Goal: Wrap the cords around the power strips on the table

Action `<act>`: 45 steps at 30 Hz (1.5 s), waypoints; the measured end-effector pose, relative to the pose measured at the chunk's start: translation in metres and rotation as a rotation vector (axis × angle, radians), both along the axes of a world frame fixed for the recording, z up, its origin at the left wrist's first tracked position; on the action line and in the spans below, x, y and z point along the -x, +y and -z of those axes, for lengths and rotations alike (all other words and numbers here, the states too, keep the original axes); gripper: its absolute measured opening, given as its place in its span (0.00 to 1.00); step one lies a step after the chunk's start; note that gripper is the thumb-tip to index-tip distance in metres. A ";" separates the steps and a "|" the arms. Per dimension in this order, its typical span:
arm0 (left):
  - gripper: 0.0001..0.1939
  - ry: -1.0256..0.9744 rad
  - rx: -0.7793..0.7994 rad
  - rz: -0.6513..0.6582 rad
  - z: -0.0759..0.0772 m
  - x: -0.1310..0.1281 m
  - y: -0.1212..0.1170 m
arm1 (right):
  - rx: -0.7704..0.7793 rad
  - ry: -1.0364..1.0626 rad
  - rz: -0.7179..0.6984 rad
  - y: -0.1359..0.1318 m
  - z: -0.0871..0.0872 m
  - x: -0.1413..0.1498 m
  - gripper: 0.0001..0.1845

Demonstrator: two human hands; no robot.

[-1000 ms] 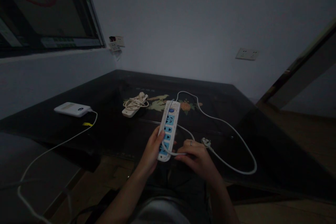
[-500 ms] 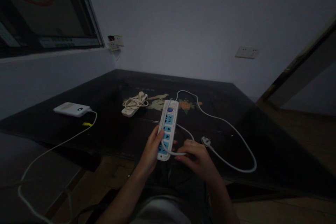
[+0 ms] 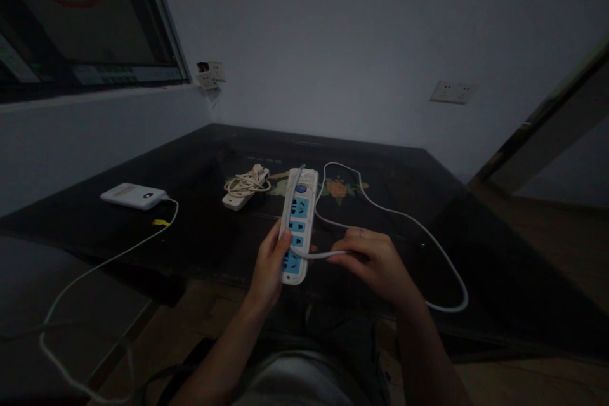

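Note:
My left hand (image 3: pixel 270 266) is closed around the lower left side of a white power strip (image 3: pixel 309 206) with blue sockets, its thumb pressing the cord against the front. From the strip's top end the white power cord (image 3: pixel 318 255) runs down the face, bends under my left thumb and crosses right. My right hand (image 3: pixel 373 260) pinches the cord to the right of the strip. Beyond that hand the rest of the cord makes a wide loop on the dark table. Its plug is hidden behind my right hand.
A second power strip (image 3: pixel 233 202) with its cord wound on top lies at the left on the dark table (image 3: pixel 380 171). Further left is a white power bank (image 3: pixel 132 196) with a white cable (image 3: pixel 111 259) hanging over the front edge. Wall sockets (image 3: pixel 451 92) are behind.
My right hand has moved right, drawing the cord out across the strip, and now covers the plug. The strip has shifted slightly up and left in my left hand.

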State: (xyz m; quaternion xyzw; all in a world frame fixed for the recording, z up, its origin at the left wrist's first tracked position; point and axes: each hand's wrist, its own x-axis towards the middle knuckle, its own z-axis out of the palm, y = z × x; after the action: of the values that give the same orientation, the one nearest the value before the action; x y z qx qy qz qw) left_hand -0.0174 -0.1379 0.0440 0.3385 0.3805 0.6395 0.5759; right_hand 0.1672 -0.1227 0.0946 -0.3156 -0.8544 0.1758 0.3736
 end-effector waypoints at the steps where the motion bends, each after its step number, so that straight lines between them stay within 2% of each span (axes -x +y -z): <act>1: 0.27 0.004 -0.003 -0.001 0.000 0.001 0.000 | 0.005 -0.001 -0.001 0.001 -0.001 -0.001 0.15; 7: 0.28 0.006 -0.023 -0.035 -0.007 0.004 -0.005 | 0.064 0.054 -0.029 0.013 0.005 -0.006 0.17; 13: 0.29 -0.008 -0.004 0.022 -0.015 0.005 -0.011 | 0.143 0.123 -0.093 0.018 0.007 -0.004 0.19; 21: 0.30 0.008 -0.027 -0.014 -0.009 0.007 -0.007 | 0.078 0.112 -0.111 0.013 -0.010 -0.002 0.14; 27: 0.32 0.017 -0.007 -0.015 -0.005 0.007 -0.004 | 0.045 0.115 -0.101 0.013 -0.012 -0.001 0.12; 37: 0.28 -0.011 -0.011 -0.033 0.003 0.007 0.004 | -0.010 0.118 -0.034 0.016 -0.006 0.003 0.12; 41: 0.27 -0.036 -0.015 -0.018 0.000 0.010 0.003 | 0.027 0.113 -0.027 0.018 0.002 0.005 0.14; 45: 0.24 -0.099 0.001 0.015 -0.004 0.012 0.003 | 0.135 0.139 -0.015 0.022 0.014 0.007 0.14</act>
State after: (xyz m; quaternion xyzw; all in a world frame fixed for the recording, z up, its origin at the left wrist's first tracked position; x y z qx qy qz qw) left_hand -0.0295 -0.1351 0.0483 0.3090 0.3492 0.6510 0.5990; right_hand 0.1599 -0.1011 0.0802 -0.3209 -0.8149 0.2573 0.4084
